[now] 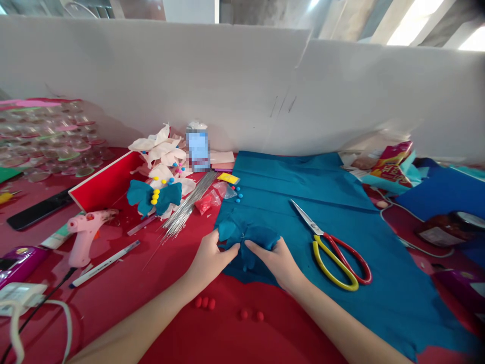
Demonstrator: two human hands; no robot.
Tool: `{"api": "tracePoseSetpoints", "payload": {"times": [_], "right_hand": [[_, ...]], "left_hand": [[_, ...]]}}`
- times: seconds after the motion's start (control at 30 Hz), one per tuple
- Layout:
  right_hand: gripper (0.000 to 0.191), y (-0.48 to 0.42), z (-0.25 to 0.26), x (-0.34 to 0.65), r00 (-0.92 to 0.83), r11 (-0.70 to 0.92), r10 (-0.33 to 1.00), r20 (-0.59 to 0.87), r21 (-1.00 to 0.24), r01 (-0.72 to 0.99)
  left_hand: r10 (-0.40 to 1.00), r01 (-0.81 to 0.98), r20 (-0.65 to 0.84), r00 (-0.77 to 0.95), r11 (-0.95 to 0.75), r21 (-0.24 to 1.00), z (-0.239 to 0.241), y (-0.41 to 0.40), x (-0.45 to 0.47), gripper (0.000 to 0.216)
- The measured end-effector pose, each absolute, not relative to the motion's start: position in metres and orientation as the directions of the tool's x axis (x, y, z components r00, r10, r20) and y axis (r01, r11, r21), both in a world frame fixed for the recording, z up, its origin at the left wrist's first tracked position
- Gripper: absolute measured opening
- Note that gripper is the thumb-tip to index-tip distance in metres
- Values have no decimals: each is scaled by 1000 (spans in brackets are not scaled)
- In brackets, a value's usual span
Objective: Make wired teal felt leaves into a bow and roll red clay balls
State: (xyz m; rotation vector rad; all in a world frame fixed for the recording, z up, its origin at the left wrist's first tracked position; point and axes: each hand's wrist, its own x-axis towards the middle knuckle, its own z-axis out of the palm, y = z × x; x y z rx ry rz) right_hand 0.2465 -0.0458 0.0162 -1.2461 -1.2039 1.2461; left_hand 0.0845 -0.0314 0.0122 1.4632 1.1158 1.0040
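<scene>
Between my two hands is a teal fabric butterfly [261, 234], held just above the teal cloth. My left hand [215, 253] pinches its left side with thumb and fingers. On the other side my right hand [275, 255] grips the right wing, its thumb near the middle. Part of the piece blends with the teal cloth [288, 177] beneath. Several red pompoms [205, 303] lie on the red table near my forearms. Scissors [329, 247] with one yellow and one red handle rest on the cloth, right of my right hand.
A finished teal butterfly [170, 198] with yellow pompoms leans on white fabric shapes [161, 146]. Thin metal wires [189, 205] lie left of the cloth. Further left are a pink glue gun [84, 235], a white pen [106, 264] and a red box [109, 182]. A phone [199, 150] stands behind.
</scene>
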Motion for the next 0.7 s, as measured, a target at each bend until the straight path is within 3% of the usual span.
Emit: {"api": "tracePoseSetpoints", "payload": {"times": [0.33,0.5,0.7], "right_hand": [[23,-41,10,251,27,51,998,55,-991,127],[13,-45,14,251,-6,208,977,214,-940,269],[23,-47,21,250,-21,213,976,219,-918,336]], "left_hand": [[952,87,-168,256,151,985,18,-28,84,20],[958,109,-183,220,162,981,19,-27,86,22],[957,107,-183,224,162,981,17,-29,85,23]]}}
